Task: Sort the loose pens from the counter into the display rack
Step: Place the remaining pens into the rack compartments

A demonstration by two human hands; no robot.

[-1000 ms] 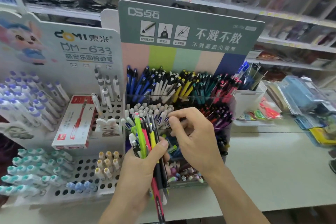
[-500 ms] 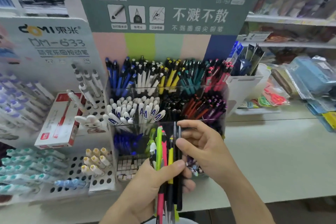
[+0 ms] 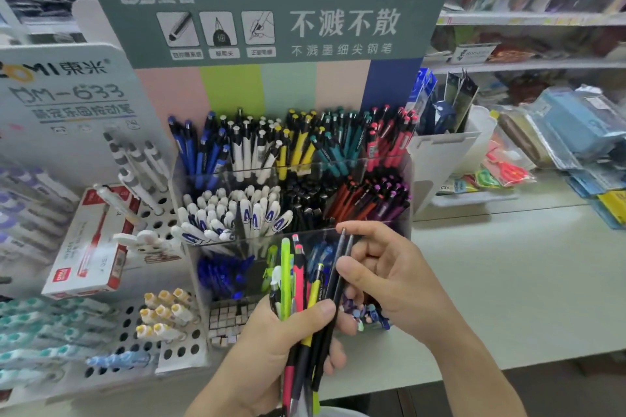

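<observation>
Pens (image 3: 306,294), a mixed bunch, are gripped upright in the left hand (image 3: 271,349) at the front edge of the display rack (image 3: 386,166). Two dark ones are pinched by the right hand (image 3: 386,274), thumb against fingers. Most compartments are filled; the bunch is judged still unsorted.

Single head-worn view, looking forward and down, close over the display rack (image 3: 291,179) and counter (image 3: 491,281)
</observation>
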